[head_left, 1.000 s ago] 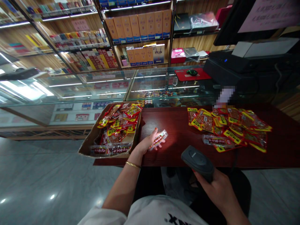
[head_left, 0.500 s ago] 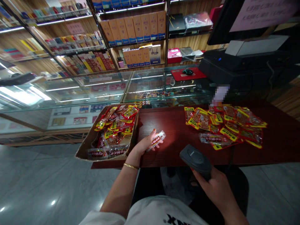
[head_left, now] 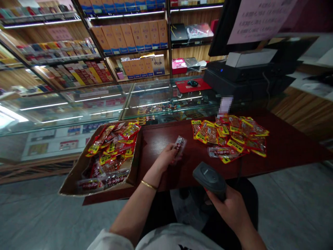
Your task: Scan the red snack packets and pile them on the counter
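Note:
My left hand [head_left: 168, 156] is closed on a clear snack packet [head_left: 180, 144] with dark red print, held above the dark red tabletop [head_left: 153, 139]. In my right hand [head_left: 231, 205] is a dark grey barcode scanner [head_left: 210, 177], its head pointing toward the packet. To the left, a cardboard box [head_left: 68, 182] holds many red and yellow snack packets [head_left: 111, 147] and a few clear ones. A loose pile of similar red and yellow packets [head_left: 210, 132] lies on the right, with one clear packet [head_left: 222, 152] at its near edge.
A glass display counter [head_left: 153, 93] runs behind the table. On it are a red mouse pad [head_left: 182, 86] with a mouse [head_left: 192, 83], and a black monitor [head_left: 218, 31] at right. Shelves of boxes [head_left: 130, 36] line the back. A dark seat is under the table's near edge.
My left hand has shifted right relative to the table and turned the packet more upright. The bright light on the packet and tabletop is gone. The whole view has swung to the right.

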`<state>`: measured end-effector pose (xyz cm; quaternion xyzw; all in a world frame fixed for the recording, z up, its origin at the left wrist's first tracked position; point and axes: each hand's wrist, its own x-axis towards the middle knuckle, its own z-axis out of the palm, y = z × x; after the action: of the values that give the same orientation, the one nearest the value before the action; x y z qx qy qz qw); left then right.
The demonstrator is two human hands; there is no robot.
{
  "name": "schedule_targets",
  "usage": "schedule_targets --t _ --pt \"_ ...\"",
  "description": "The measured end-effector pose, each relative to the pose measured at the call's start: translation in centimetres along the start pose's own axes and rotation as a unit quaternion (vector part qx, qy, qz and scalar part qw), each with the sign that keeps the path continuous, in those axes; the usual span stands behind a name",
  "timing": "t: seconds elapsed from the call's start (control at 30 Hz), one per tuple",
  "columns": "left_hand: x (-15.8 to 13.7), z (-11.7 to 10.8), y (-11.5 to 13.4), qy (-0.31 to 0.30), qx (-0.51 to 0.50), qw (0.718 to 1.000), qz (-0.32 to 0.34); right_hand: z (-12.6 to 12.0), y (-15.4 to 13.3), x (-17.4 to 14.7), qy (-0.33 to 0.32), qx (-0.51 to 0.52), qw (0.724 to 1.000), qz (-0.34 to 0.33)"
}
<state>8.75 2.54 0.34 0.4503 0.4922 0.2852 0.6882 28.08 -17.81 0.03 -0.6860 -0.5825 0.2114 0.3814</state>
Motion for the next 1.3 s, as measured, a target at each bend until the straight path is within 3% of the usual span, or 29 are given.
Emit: schedule_targets --t 0.2,0.27,0.33,0.43,0.5,0.57,0.67,0.73,0.8,0.9,1.0,1.13,1.3 --pt "7.6 11.2 4.5 -0.032 0.013 0.995 0.099 -1.0 0.9 -1.2 0.060 -0.031 0.997 0.023" --pt "8.7 13.1 5.0 -0.037 0.027 0.993 0.112 -1.1 1.2 -1.4 0.070 -0.042 0.996 0.023" --pt "8.1 13.1 4.5 -0.022 0.043 0.990 0.135 -1.1 1.5 -1.6 0.070 -0.052 0.996 0.020" --pt "4.1 9.3 2.6 0.009 0.090 0.975 0.203 -0.9 2.2 -1.9 0.059 -0.064 0.996 0.024" --pt "-0.3 4.7 1.7 0.045 0.145 0.952 0.266 -0.6 2.8 -1.8 0.047 -0.068 0.996 0.036" --pt "-5.2 -0.8 1.5 0.120 0.207 0.922 0.304 -0.2 3.1 -1.3 0.034 -0.070 0.996 0.051" --pt "-11.8 -9.6 2.4 0.254 0.342 0.869 0.251 0.7 2.7 -0.1 -0.017 -0.062 0.997 0.049" --pt "-14.8 -14.7 3.0 0.261 0.481 0.820 0.165 1.4 1.7 0.6 -0.035 -0.051 0.998 0.031" --pt "-16.3 -18.3 3.2 0.205 0.595 0.774 0.078 2.2 0.5 1.0 -0.026 -0.042 0.999 0.010" --pt "-16.3 -20.4 3.0 0.136 0.676 0.724 -0.008 3.2 -0.7 0.8 -0.016 -0.039 0.999 -0.021" --pt "-15.0 -20.1 2.6 0.129 0.695 0.707 -0.020 3.6 -0.6 0.3 -0.035 -0.046 0.998 -0.040" --pt "-14.2 -20.4 2.1 0.163 0.642 0.749 0.007 3.1 0.5 -0.2 -0.044 -0.070 0.995 -0.047" --pt "-14.8 -21.7 1.9 0.308 0.491 0.813 0.053 2.2 1.2 0.0 -0.029 -0.086 0.995 -0.043"
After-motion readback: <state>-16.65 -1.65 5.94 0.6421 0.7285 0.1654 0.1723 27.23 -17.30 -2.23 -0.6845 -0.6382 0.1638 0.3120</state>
